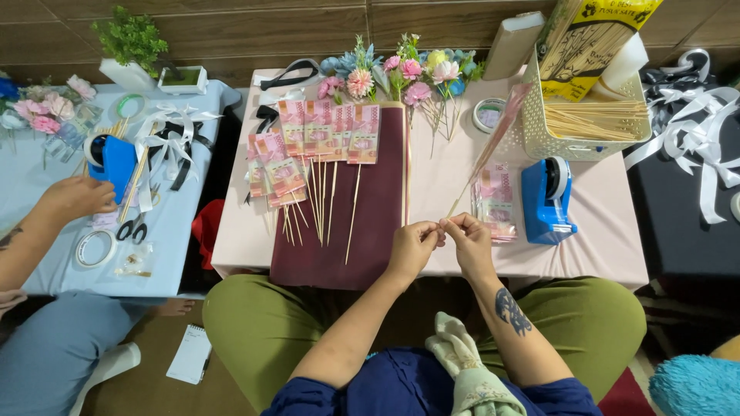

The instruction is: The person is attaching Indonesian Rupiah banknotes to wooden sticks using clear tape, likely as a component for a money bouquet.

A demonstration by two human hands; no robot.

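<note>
Left hand [412, 245] and right hand [469, 237] meet at the table's near edge, fingertips of both pinched on the lower end of a thin wooden skewer [462, 196]. The skewer slants up-right, carrying a pink banknote in a clear sleeve [502, 127]. Just right: a stack of sleeved notes [496, 202], then a blue tape dispenser [546, 199]. Left, on maroon paper [378, 223]: finished note skewers [316, 146]. A co-worker's hand [77, 196] rests on the neighbouring blue table [38, 223].

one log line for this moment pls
left hand pinching skewer end | right hand pinching skewer | sleeved note tilted over table | tape dispenser right
</note>
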